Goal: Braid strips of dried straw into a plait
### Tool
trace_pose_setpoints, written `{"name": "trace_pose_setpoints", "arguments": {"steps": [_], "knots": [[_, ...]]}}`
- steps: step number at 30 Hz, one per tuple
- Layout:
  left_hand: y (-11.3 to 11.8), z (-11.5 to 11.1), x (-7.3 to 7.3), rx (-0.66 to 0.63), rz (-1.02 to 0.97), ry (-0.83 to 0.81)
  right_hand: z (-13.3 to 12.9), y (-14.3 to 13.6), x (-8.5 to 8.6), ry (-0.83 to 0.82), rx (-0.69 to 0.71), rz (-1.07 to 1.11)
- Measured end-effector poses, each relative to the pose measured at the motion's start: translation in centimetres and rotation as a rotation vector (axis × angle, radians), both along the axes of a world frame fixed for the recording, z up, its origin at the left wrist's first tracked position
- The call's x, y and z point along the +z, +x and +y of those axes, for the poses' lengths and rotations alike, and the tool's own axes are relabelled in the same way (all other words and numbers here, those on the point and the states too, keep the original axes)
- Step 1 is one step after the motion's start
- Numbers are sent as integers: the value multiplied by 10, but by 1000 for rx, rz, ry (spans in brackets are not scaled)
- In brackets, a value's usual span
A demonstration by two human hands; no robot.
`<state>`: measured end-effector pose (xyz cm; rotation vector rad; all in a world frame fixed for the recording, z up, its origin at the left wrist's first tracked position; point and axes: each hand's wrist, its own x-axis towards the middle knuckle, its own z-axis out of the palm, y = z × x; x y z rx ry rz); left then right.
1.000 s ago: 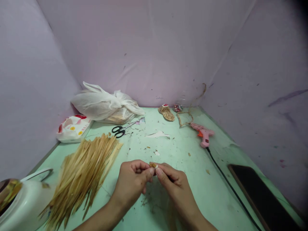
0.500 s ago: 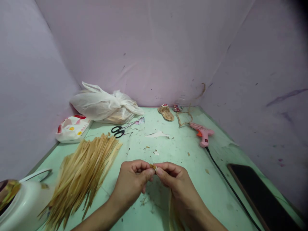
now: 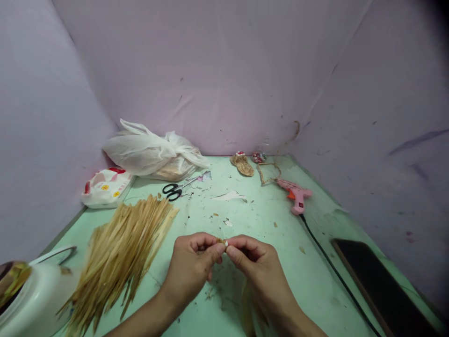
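Observation:
My left hand [image 3: 191, 264] is closed in a pinch on a small, tightly worked end of dried plant strip [image 3: 220, 241], tan with a whitish bit at its right side. From the other side, my right hand [image 3: 259, 264] pinches the same end between thumb and forefinger, the fingertips of both hands almost touching. Long pale strips [image 3: 249, 311] hang below my right hand, blurred and partly hidden by it. To the left of my hands lies a thick bundle of flat dried plant strips [image 3: 122, 257].
Black-handled scissors [image 3: 173, 191], a tied white plastic bag [image 3: 150, 152] and a tissue pack [image 3: 107, 189] lie at the back left. A white tub [image 3: 38, 299] stands front left. On the right are a pink glue gun [image 3: 298, 194], its cord and a phone [image 3: 379, 288]. A small woven slipper [image 3: 242, 165] sits behind.
My fingers shift slightly at the pinched end, and its whitish bit shows more. The strips hanging under my right hand have swung a little to the left.

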<state>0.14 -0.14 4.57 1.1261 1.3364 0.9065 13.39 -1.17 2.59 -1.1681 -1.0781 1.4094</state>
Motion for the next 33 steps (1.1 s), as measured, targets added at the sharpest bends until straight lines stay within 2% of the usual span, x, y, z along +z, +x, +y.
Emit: {"name": "trace_pose_setpoints", "arguments": {"steps": [6, 12, 19, 24, 28, 30, 33], "knots": [[2, -1, 1, 4, 30, -25, -1, 1, -9, -71, -13, 111], [-1, 1, -4, -122, 11, -31, 0, -1, -2, -177, -75, 273], [-6, 2, -2, -159, -22, 58, 1, -2, 0, -189, -5, 317], [-13, -4, -6, -195, 186, 355, 1, 2, -2, -261, 109, 306], [-18, -6, -11, -233, 393, 745, 2, 5, -3, -350, 195, 353], [-19, -4, -13, -284, 415, 901, 2, 4, -3, -367, 209, 355], [-19, 1, -15, -359, 350, 1004, 3, 3, -2, -338, 225, 355]]}}
